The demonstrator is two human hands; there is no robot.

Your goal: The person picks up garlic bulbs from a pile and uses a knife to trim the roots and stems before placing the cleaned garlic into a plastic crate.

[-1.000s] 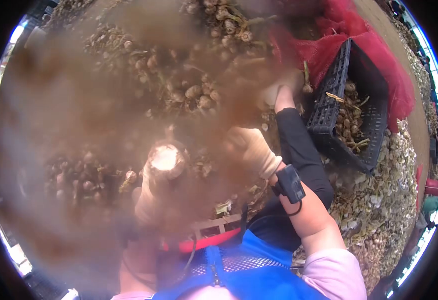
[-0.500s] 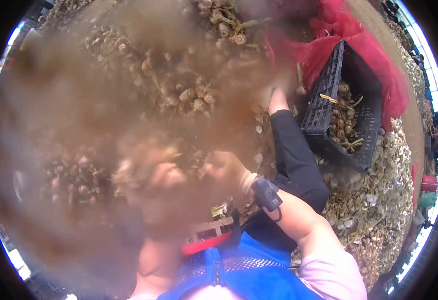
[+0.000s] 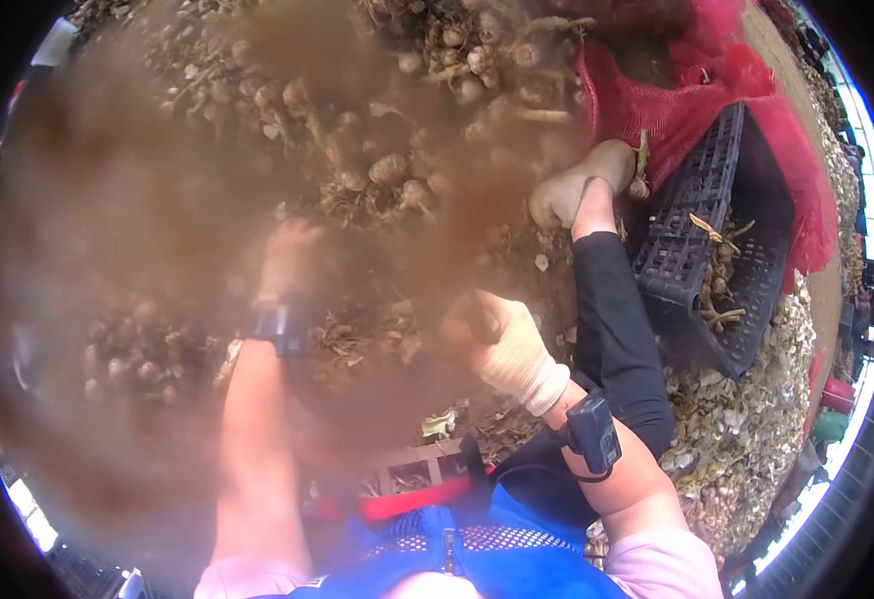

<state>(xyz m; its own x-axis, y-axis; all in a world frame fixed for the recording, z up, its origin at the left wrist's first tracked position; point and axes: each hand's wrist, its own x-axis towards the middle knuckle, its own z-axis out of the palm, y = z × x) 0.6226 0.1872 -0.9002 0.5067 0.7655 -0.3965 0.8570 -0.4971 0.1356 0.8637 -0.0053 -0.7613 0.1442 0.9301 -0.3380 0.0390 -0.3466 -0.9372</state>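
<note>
My left hand (image 3: 292, 255) reaches forward over the garlic heap (image 3: 387, 170); a brown smear on the lens blurs its fingers, and whether it holds anything is hidden. To its right my right hand (image 3: 507, 344), in a pale glove, is closed with the fingers curled in. What it grips, if anything, I cannot make out behind the smear. Dry husks (image 3: 357, 334) lie between the two hands. Both wrists wear dark devices.
A black crate (image 3: 682, 240) with garlic in it tilts at the right, against red mesh (image 3: 797, 190). My shoe (image 3: 582, 185) rests by the heap. Peelings (image 3: 747, 429) cover the ground right of my dark-clothed leg. A slatted wooden piece (image 3: 422, 471) is near my lap.
My left hand has moved forward, away from my right hand and my body. My right hand sits slightly farther right. The view has shifted, and more of the shoe shows.
</note>
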